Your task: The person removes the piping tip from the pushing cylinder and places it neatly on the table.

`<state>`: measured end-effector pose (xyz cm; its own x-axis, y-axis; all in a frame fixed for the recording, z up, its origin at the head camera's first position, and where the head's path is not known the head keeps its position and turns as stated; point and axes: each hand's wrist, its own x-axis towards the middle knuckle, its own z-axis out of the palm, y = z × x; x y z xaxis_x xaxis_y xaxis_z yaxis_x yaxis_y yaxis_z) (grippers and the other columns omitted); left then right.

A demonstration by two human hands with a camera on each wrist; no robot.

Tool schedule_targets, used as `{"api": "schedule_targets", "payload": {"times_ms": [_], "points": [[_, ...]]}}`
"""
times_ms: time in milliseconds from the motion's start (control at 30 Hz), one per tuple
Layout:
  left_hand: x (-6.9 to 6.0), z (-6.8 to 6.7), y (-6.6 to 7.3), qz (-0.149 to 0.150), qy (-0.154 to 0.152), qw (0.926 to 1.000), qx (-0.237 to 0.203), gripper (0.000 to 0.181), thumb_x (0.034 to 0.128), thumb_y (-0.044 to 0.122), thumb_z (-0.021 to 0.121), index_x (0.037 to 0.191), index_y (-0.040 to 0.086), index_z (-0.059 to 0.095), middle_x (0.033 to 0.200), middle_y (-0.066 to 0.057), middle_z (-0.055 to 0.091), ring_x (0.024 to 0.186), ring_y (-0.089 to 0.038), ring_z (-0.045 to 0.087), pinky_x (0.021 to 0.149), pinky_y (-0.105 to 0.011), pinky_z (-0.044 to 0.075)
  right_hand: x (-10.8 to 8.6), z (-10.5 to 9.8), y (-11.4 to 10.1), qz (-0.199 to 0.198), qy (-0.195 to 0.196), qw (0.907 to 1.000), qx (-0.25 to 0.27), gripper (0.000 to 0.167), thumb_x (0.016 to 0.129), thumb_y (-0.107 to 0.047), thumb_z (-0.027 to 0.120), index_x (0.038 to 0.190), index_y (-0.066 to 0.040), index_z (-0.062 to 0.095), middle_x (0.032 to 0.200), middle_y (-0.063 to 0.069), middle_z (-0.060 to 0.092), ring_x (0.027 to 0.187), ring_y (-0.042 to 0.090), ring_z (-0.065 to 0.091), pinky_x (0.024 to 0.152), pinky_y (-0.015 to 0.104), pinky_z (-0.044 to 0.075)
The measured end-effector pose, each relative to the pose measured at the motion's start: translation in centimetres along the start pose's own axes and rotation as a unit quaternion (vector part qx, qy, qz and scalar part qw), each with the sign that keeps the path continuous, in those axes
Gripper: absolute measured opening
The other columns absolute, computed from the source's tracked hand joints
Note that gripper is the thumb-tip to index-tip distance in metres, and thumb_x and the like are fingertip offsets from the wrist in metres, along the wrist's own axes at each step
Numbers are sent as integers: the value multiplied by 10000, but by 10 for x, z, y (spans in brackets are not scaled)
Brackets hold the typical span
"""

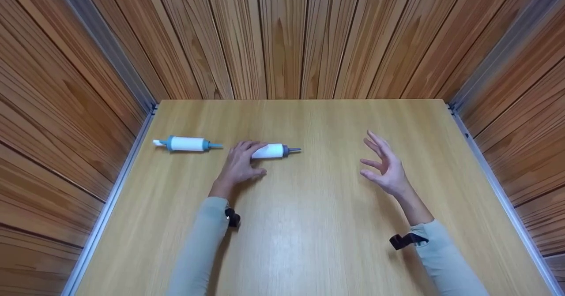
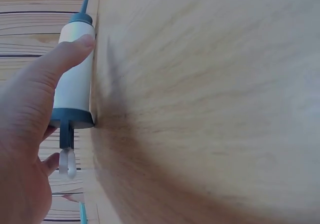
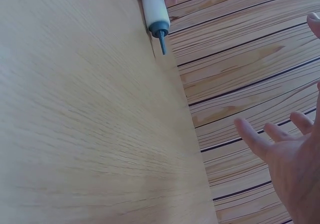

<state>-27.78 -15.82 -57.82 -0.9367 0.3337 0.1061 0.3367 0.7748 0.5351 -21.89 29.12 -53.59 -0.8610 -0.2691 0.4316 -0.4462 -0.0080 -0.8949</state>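
Observation:
A large syringe (image 1: 268, 151) with a white barrel, dark blue ends and a thin nozzle lies on the table, nozzle to the right. My left hand (image 1: 240, 162) is over its rear end, fingers across the barrel's far side and thumb spread apart from the near side. In the left wrist view, the thumb crosses in front of the syringe (image 2: 75, 86), and a pale loop handle shows below its dark flange. My right hand (image 1: 388, 168) is raised at the right with fingers spread, holding nothing. The right wrist view shows the syringe (image 3: 154, 6) well apart from it.
A second syringe (image 1: 187, 144), white with light blue ends, lies left of my left hand, its nozzle pointing right. The wooden table (image 1: 318, 225) meets plank walls (image 1: 282, 40) at the back and sides, with metal rails (image 1: 499, 181) along its side edges.

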Motion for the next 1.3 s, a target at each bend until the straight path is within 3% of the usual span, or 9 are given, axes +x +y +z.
{"api": "schedule_targets", "payload": {"times_ms": [200,467,800,1100,1300], "points": [[-2,2,-2,-380,44,9970,-671,699,947,261,932,1582,260,639,1641,-142,602,1544,-421,537,1326,-680,397,1,0,4,-176,-48,9997,145,966,849,218,719,1706,110,285,1736,-120,420,1606,50,483,1102,276,631],[-1,3,-5,-723,29,9911,-1117,525,1006,140,853,1500,238,706,1638,-156,581,1565,-423,518,1337,-658,410,2,-3,5,-381,-130,9979,506,899,847,269,690,1666,80,370,1753,13,419,1560,207,562,1051,328,674],[1,4,-7,-484,251,9900,-1297,383,1016,21,796,1383,129,779,1495,-167,685,1477,-419,598,1301,-616,470,6,-4,4,-245,-75,9988,408,838,860,267,662,1632,126,369,1681,6,443,1515,259,588,1031,332,682],[1,3,-6,-357,153,9903,-1331,386,1011,27,805,1378,142,790,1498,-162,684,1477,-416,606,1300,-611,480,10,-7,-1,-409,-217,9983,368,849,851,277,677,1634,120,388,1693,-29,492,1538,262,586,1064,327,669],[0,-1,-4,-458,80,9894,-1376,398,1021,45,798,1402,162,783,1539,-166,655,1510,-426,580,1313,-632,461,14,-11,2,-455,-358,9976,380,821,867,275,684,1622,154,385,1689,-14,511,1542,235,589,1108,322,647]]}}
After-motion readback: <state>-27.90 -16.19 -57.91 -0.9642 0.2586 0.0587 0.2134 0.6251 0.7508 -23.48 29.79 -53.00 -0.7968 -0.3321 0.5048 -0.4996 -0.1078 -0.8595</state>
